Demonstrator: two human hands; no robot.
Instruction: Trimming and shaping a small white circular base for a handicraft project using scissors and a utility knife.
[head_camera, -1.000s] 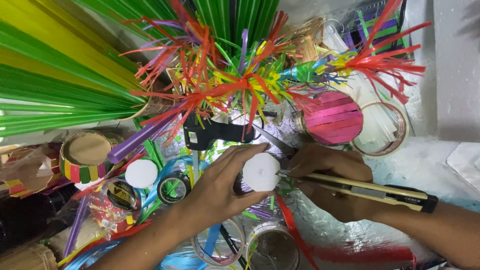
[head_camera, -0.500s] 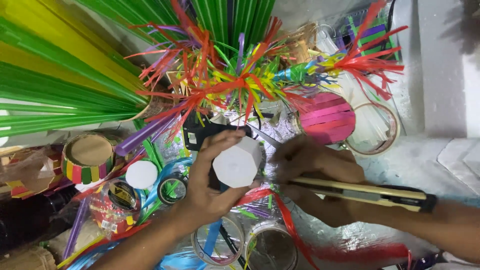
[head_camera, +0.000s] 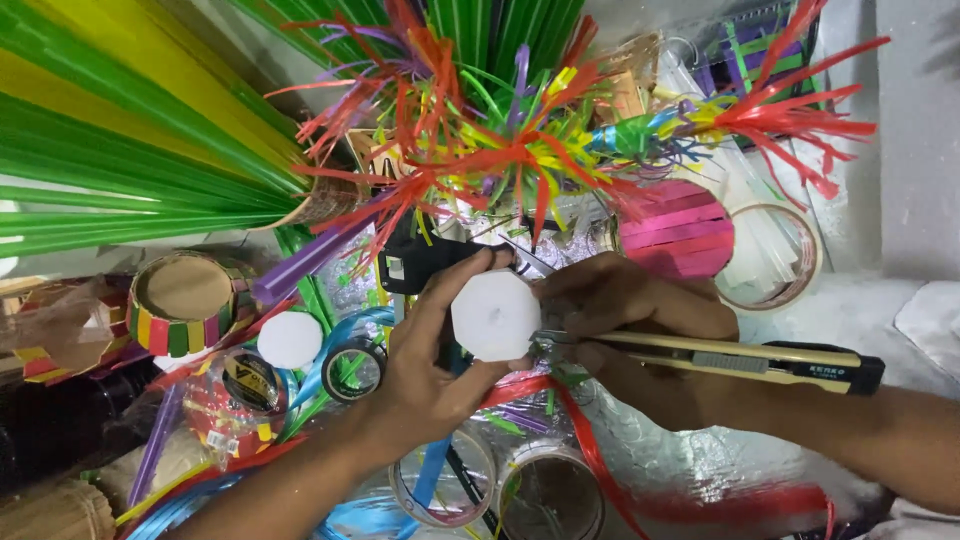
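Surface: crinkled silver foil (head_camera: 680, 450), crowded with craft supplies.
Left hand (head_camera: 430, 370): fingers curled around white octagonal piece (head_camera: 496, 315), thumb on top edge, held above foil at centre.
Right hand (head_camera: 630, 320): fingers closed on yellow-and-black utility knife (head_camera: 730, 360), tip meeting right edge of octagonal piece.
Behind: fans of green and yellow strips (head_camera: 120, 150); frayed red, green, yellow straw bursts (head_camera: 500, 150).
Left of hands: 1 white disc (head_camera: 290, 340), striped ring (head_camera: 185, 300), black tape roll (head_camera: 353, 370).
Right rear: pink slatted ball (head_camera: 675, 230), clear tape roll (head_camera: 790, 260).
Below hands: red ribbon (head_camera: 580, 440).
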